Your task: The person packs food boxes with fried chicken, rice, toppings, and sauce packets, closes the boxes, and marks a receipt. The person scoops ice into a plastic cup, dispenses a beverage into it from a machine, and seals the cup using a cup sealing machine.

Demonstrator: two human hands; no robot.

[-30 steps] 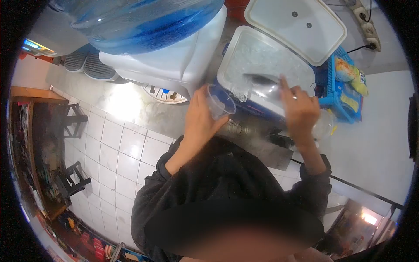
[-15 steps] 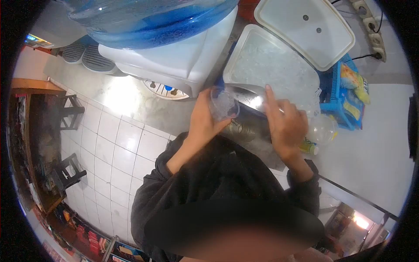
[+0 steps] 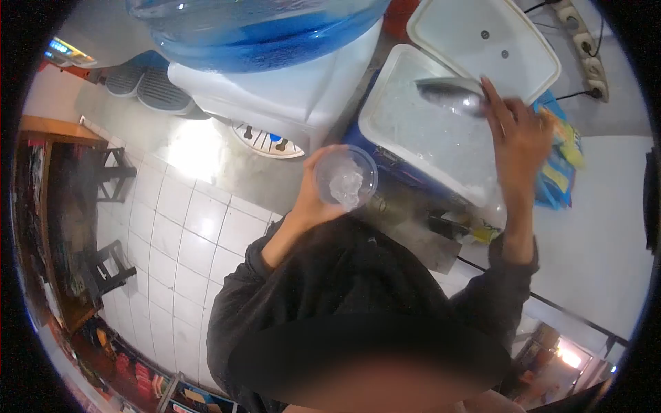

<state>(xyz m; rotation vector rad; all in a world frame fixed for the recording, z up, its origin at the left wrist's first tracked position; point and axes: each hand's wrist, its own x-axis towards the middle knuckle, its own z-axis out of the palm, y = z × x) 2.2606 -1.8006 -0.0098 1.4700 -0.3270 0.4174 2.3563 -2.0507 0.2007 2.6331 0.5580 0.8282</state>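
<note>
My left hand (image 3: 313,196) is wrapped round a clear plastic cup (image 3: 367,165), held upright with its mouth facing up. Ice pieces (image 3: 346,186) lie inside the cup. My right hand (image 3: 520,141) grips a shiny metal ice scoop (image 3: 454,96) by its handle, which the fingers hide. The scoop is over the open ice cooler (image 3: 375,117), near its far right side. Crushed ice (image 3: 427,131) fills the cooler, which has a white rim and a blue body. I cannot tell whether the scoop touches the ice.
The cooler's white lid (image 3: 482,48) stands tilted open behind it. A water dispenser (image 3: 282,96) with a large blue bottle (image 3: 268,41) is at the left. Blue packets (image 3: 554,182) lie right of my right hand. A power strip (image 3: 582,41) hangs on the wall.
My right hand has carried the scoop from the cup's mouth up and right over the cooler. The cup has turned more upright, showing the ice in it.
</note>
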